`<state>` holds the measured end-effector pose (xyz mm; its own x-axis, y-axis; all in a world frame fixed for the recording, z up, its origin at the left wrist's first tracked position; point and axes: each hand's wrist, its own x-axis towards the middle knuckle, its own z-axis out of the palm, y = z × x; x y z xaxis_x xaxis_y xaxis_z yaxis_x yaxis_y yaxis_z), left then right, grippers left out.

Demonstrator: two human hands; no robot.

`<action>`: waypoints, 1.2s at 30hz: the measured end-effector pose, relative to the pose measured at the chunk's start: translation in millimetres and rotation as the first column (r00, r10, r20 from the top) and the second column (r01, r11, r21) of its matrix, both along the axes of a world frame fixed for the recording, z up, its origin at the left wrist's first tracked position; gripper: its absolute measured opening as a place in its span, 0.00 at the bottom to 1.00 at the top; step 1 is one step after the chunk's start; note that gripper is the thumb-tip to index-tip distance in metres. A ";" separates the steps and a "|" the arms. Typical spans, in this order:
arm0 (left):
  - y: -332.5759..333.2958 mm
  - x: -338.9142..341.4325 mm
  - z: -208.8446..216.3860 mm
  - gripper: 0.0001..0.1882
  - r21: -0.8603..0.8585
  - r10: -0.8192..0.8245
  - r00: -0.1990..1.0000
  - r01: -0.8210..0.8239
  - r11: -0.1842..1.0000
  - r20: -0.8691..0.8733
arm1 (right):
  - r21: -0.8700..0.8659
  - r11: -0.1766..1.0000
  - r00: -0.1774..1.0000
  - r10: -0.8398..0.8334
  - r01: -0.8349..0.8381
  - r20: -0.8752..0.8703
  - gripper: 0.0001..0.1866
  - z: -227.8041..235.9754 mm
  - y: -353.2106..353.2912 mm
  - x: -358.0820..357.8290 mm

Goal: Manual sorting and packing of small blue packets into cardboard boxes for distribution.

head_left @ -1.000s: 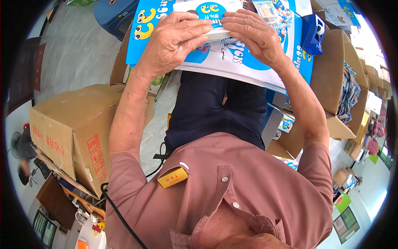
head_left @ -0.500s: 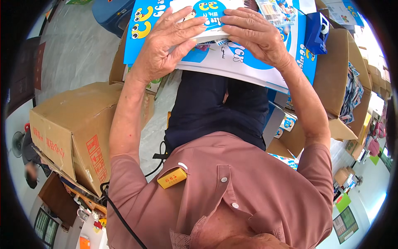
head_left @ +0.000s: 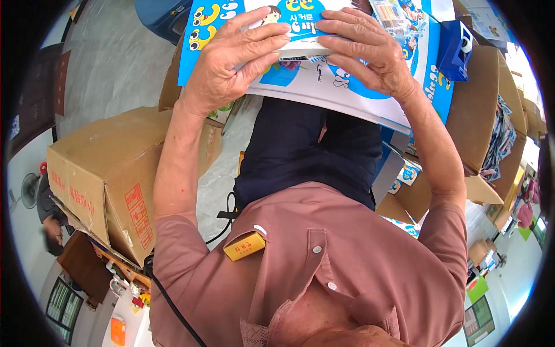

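A flat white box [head_left: 304, 37] printed with a blue circle and a cartoon figure lies between my hands near the top of the view. My left hand [head_left: 236, 62] grips its left side, fingers over the top and thumb along the near edge. On the opposite side, my right hand [head_left: 370, 51] presses its fingers over the box in the same way. Underneath is a large white-and-blue printed board [head_left: 384, 110] above my knees. Clear packets with printed cards [head_left: 393, 22] lie on the board beyond my right hand. The box's far side is cut off.
A blue tape dispenser [head_left: 455, 51] stands at the board's right edge. Beside it, an open carton [head_left: 480, 110] holds many small packets [head_left: 500, 139]. A large cardboard box [head_left: 104, 168] stands at left, with another person [head_left: 51, 211] behind it. A black cord [head_left: 173, 306] runs past my left side.
The whole view has shifted slightly, so the surroundings sit a little farther right. Both hands keep their hold on the box, with hardly any movement of the fingers.
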<state>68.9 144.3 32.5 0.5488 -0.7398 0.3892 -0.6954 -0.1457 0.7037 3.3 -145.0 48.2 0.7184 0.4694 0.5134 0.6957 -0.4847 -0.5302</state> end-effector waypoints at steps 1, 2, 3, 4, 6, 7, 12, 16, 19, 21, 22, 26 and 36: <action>0.1 1.0 0.9 0.16 0.020 -0.003 0.999 0.002 1.000 0.033 | -0.001 1.000 1.000 -0.021 0.021 0.020 0.14 0.3 1.7 -1.6; 0.6 2.0 2.0 0.17 0.040 -0.005 0.998 0.003 0.999 0.066 | -0.002 0.999 0.998 -0.042 0.042 0.041 0.14 0.5 4.4 -2.6; 1.0 2.3 3.1 0.17 0.060 -0.009 0.995 0.003 0.998 0.099 | -0.003 0.998 0.996 -0.063 0.063 0.062 0.14 0.6 7.3 -3.0; 1.2 2.1 4.1 0.17 0.062 -0.010 0.995 0.003 0.998 0.100 | -0.001 0.998 0.996 -0.064 0.064 0.063 0.14 -10.7 10.4 4.2; -6.0 4.8 8.9 0.18 0.066 -0.052 0.995 0.046 0.997 0.087 | 0.202 0.977 0.870 -0.039 -0.069 0.491 0.13 -55.0 9.5 32.7; -2.0 4.2 9.8 0.18 0.077 -0.052 0.996 0.046 0.996 0.077 | 0.276 0.943 0.740 -0.050 -0.186 0.671 0.13 -52.8 22.0 41.2; 3.3 -5.2 -1.7 0.20 0.070 0.011 0.987 -0.022 0.997 0.159 | -0.036 0.994 0.983 -0.096 0.103 0.158 0.12 -11.9 19.5 1.5; -3.8 -4.4 5.0 0.20 0.064 -0.010 0.978 -0.004 0.998 0.209 | 0.271 0.944 0.665 -0.080 -0.189 0.743 0.12 -64.7 16.6 37.8; -2.3 -13.2 10.1 0.21 0.061 0.027 0.985 -0.038 0.997 0.170 | 0.021 0.991 0.984 -0.137 0.135 0.114 0.12 -3.9 21.5 -10.4; -3.7 -11.2 3.6 0.21 0.038 0.031 0.986 -0.038 0.999 0.166 | 0.022 0.988 0.983 -0.152 0.151 0.105 0.13 -0.4 23.0 -12.9; -4.4 -10.2 0.3 0.21 0.016 0.036 0.986 -0.039 0.999 0.161 | 0.023 0.986 0.982 -0.166 0.165 0.095 0.13 0.5 24.3 -13.1; -1.9 -7.3 1.6 0.21 0.005 0.019 0.995 -0.020 1.000 0.098 | -0.008 0.971 0.966 -0.236 0.238 0.105 0.13 5.0 38.3 -16.4; -12.7 26.8 -41.3 0.17 -0.557 -0.208 0.915 0.379 0.739 0.345 | -0.025 0.954 0.953 -0.296 0.299 0.068 0.09 22.4 56.2 -11.9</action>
<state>95.7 131.6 -8.8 0.1679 -0.4118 0.8957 -0.7894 0.4881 0.3723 -8.5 -88.8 70.6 0.7948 0.2577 0.5494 0.5486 -0.6920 -0.4692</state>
